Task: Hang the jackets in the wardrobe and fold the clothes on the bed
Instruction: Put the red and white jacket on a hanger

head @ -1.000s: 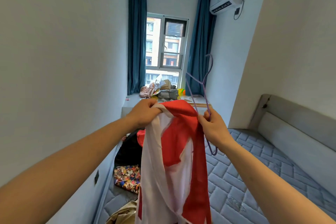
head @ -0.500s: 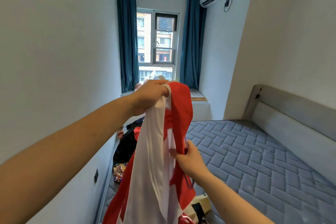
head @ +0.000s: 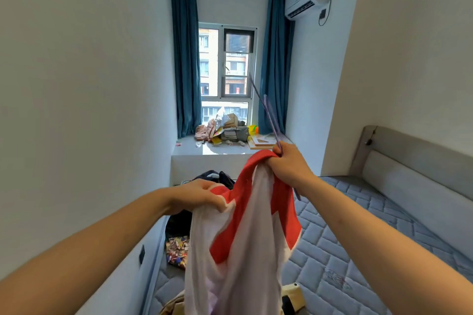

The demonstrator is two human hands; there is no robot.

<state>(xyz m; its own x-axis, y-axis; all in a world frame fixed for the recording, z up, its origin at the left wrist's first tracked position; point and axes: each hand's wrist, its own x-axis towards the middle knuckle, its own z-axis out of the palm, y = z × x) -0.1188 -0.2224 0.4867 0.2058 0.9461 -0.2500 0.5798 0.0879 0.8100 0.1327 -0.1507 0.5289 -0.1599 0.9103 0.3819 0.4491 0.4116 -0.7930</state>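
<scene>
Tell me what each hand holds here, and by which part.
Left hand grips the red and white jacket at its bunched upper edge. Right hand grips the jacket's top red edge together with the purple hanger.

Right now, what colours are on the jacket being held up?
Red and white, in big blocks, on the jacket; the head view shows it.

A quilted grey bed (head: pixel 340 245) carries dark clothes (head: pixel 179 220) and a patterned garment (head: pixel 176 253).
</scene>
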